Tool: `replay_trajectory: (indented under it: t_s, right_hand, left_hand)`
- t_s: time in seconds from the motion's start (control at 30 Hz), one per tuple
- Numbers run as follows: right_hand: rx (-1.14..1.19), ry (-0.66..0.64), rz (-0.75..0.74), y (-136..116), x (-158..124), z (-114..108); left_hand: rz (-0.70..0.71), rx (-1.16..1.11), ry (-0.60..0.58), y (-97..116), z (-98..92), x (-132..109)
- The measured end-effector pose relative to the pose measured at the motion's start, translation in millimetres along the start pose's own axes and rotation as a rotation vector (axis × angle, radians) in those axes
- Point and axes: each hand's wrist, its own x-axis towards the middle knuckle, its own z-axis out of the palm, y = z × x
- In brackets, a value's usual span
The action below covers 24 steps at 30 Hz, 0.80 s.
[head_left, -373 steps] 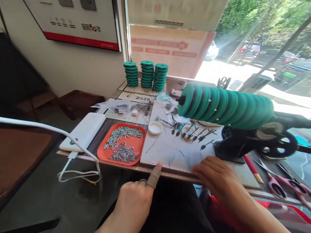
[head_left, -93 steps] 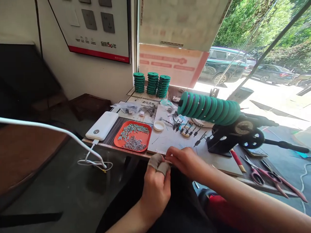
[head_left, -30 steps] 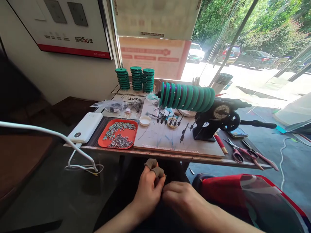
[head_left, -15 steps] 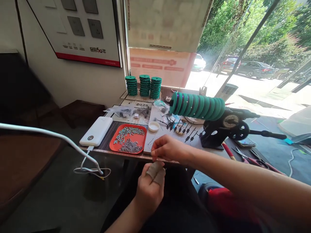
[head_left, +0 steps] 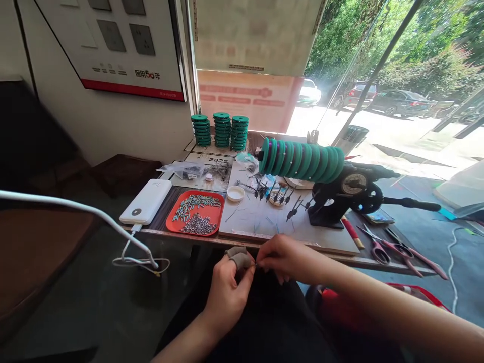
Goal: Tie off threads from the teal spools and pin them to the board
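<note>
My left hand [head_left: 232,282], with cloth wraps on its fingers, is closed in a pinch over my lap, just off the table's front edge. Close to its right, my right hand [head_left: 283,257] also pinches, the fingertips of both hands nearly meeting. Whatever lies between them is too small to make out. Beyond the hands, a pale board [head_left: 245,222] carries fine wires, small black parts [head_left: 293,207] and a white round dish [head_left: 235,193]. An orange tray [head_left: 170,222] to the left holds small metallic pieces in two heaps.
A black hand-cranked device [head_left: 328,201] bears a row of green discs [head_left: 302,160]. Three stacks of green spools [head_left: 222,130] stand at the back. A white power bank [head_left: 146,201] with a cable sits at left. Scissors [head_left: 378,249] lie at right.
My right hand has come down and slightly right, and now lies beside my left fingertips instead of above them. My left hand has turned, its thumb now showing. The view has shifted slightly.
</note>
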Motion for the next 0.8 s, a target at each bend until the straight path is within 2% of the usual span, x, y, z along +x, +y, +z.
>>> replay_trajectory:
  t_s: [0.23, 0.43, 0.5, 0.67, 0.8]
  right_hand:
    - [-0.029, 0.023, -0.017, 4.5, 3.0, -0.1]
    - [-0.123, 0.131, -0.043, 2.0, 1.7, 6.1]
    - [-0.085, 0.123, -0.038, 4.1, 1.3, 6.4]
    - [0.144, 0.009, 0.044, 8.8, 2.9, 1.8]
    - [0.221, 0.001, 0.091, 9.2, 4.8, -0.6]
  left_hand:
    - [-0.017, -0.003, -0.032, -1.1, 0.9, -0.2]
    - [-0.091, -0.082, -0.040, -5.7, 5.0, -0.1]
    - [-0.116, -0.110, -0.048, -6.1, 6.2, -0.5]
    - [-0.153, -0.153, -0.070, -3.6, 4.5, -0.4]
    - [-0.162, -0.165, -0.087, -1.8, 2.5, 0.8]
